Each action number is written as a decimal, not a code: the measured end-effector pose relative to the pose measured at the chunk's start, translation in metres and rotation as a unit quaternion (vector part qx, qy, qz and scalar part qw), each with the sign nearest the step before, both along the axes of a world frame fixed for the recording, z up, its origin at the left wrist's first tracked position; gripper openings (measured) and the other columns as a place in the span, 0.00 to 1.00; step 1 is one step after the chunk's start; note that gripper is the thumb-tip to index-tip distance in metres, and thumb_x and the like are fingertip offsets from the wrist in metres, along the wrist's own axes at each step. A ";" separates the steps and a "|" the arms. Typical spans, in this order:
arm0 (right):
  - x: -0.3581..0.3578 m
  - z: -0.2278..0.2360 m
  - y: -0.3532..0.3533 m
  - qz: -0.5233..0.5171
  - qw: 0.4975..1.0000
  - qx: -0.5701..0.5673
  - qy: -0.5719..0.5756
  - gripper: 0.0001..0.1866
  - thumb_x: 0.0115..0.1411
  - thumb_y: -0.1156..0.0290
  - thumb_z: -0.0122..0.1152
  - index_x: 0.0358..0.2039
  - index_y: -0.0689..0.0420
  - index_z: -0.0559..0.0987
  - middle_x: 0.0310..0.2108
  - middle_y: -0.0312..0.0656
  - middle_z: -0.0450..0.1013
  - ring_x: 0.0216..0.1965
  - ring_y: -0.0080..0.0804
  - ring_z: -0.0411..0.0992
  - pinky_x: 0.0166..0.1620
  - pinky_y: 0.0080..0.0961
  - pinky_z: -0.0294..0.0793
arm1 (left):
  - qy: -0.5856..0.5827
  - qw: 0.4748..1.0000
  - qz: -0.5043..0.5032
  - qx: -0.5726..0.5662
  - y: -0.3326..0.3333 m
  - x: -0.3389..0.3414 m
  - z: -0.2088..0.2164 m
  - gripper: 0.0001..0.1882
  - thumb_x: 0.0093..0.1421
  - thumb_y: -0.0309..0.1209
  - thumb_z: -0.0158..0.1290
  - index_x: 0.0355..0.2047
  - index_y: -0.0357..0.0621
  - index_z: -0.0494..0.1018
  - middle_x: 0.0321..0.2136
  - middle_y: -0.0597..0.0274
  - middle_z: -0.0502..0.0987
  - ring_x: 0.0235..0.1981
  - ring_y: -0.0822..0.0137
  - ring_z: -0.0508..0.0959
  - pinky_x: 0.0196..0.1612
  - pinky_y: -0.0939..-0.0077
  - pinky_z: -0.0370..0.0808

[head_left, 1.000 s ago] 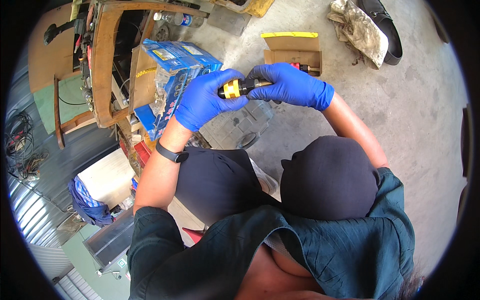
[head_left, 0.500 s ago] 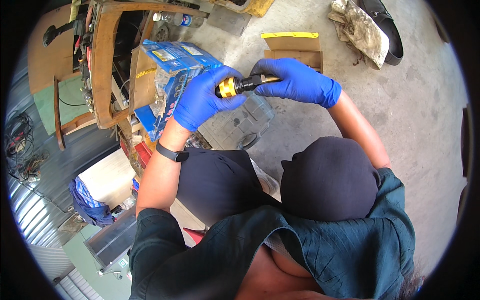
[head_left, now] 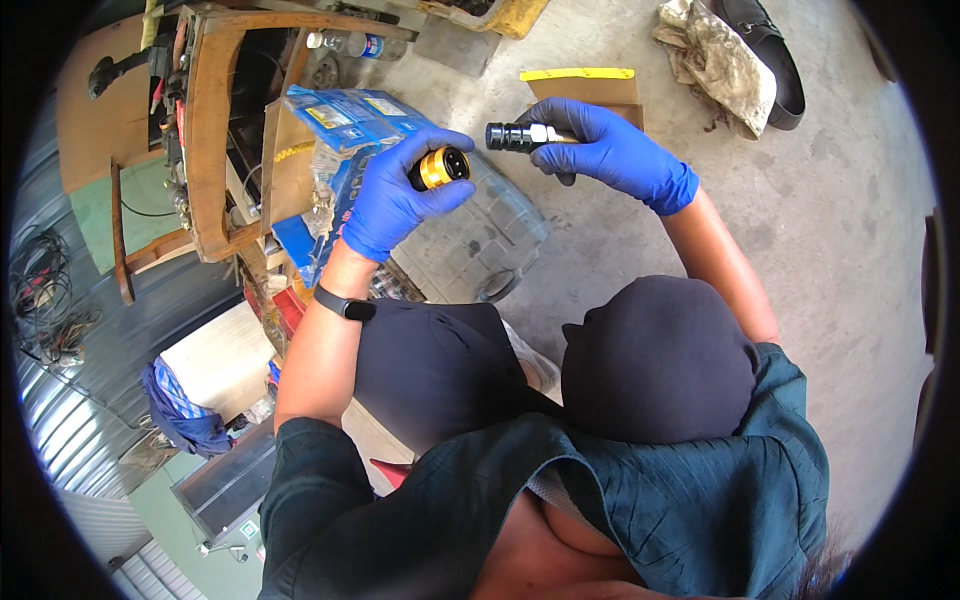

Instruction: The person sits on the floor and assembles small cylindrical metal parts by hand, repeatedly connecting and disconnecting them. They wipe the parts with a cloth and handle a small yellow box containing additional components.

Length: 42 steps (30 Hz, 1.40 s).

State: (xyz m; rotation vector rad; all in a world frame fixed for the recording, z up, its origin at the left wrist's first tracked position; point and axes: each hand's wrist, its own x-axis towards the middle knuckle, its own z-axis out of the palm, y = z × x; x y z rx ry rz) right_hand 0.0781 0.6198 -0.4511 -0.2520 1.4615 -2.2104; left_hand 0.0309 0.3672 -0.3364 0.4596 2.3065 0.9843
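My left hand (head_left: 384, 205), in a blue glove, grips a short black cylindrical coupling with a gold-coloured ring (head_left: 436, 171). Its dark open end points up and to the right. Between the fingertips of my gloved right hand (head_left: 622, 158) is a black grooved plug fitting (head_left: 512, 137) with a silvery collar behind it, its black tip pointing left toward the coupling. A gap separates the two parts. Both are held up above the floor, in front of my knees. The rear of the plug fitting is hidden by my right fingers.
A torn blue cardboard box (head_left: 370, 110) stands beside my left hand, next to a wooden frame (head_left: 212, 130). A grey plastic case (head_left: 470, 240) lies beneath. Farther off are an open brown carton (head_left: 600, 88), a stained cloth (head_left: 730, 75), a black bag (head_left: 778, 70) and a plastic bottle (head_left: 370, 44).
The coupling and the plug fitting, joined end to end before, are now apart. My right hand has moved slightly up and right with the plug fitting; the coupling has tilted in my left hand.
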 end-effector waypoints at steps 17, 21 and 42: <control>0.001 0.019 0.001 0.009 0.966 0.147 0.211 0.21 0.67 0.59 0.60 0.56 0.56 0.75 0.31 0.43 0.75 0.32 0.31 0.74 0.38 0.27 0.74 | 0.000 1.000 -0.020 -0.019 0.007 0.004 -0.001 0.31 0.46 0.25 0.73 0.52 0.43 0.76 0.43 0.66 0.79 0.44 0.72 0.77 0.52 0.75 0.74; 0.000 0.009 -0.005 -0.020 0.923 0.218 0.316 0.19 0.67 0.57 0.60 0.53 0.55 0.76 0.34 0.51 0.77 0.34 0.49 0.76 0.39 0.37 0.75 | 0.042 0.992 -0.074 -0.090 0.013 0.006 0.007 0.29 0.46 0.29 0.73 0.50 0.43 0.77 0.40 0.64 0.80 0.40 0.72 0.78 0.48 0.75 0.75; 0.008 0.012 0.000 0.062 0.935 0.232 0.263 0.20 0.68 0.56 0.57 0.50 0.58 0.77 0.36 0.53 0.77 0.37 0.52 0.76 0.41 0.40 0.75 | 0.089 0.983 -0.128 -0.098 0.015 0.020 -0.004 0.22 0.51 0.41 0.68 0.45 0.48 0.76 0.32 0.54 0.79 0.33 0.54 0.81 0.38 0.69 0.76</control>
